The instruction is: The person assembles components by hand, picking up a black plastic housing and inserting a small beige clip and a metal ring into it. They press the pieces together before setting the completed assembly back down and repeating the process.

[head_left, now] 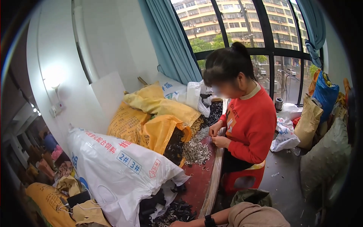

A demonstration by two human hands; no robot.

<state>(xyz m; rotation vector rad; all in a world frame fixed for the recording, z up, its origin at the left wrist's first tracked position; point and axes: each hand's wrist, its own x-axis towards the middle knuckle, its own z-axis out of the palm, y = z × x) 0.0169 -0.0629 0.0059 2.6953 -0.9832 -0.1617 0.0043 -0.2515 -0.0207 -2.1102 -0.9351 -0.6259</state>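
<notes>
looking down, we face a red-topped table (198, 181) bearing a big white sack (117, 166). across from it, a co-worker in a red top (251, 121) sits on a red stool (244, 179), both hands (218, 135) close together near a heap of silvery pieces (196, 151). small black pieces (178, 212) lie in a pile by the sack's mouth, at the lower edge. our right hand (181, 224), cut off there, is beside them; we cannot tell its grip. our left hand is out of view. a dark watch (209, 220) rings our right wrist.
</notes>
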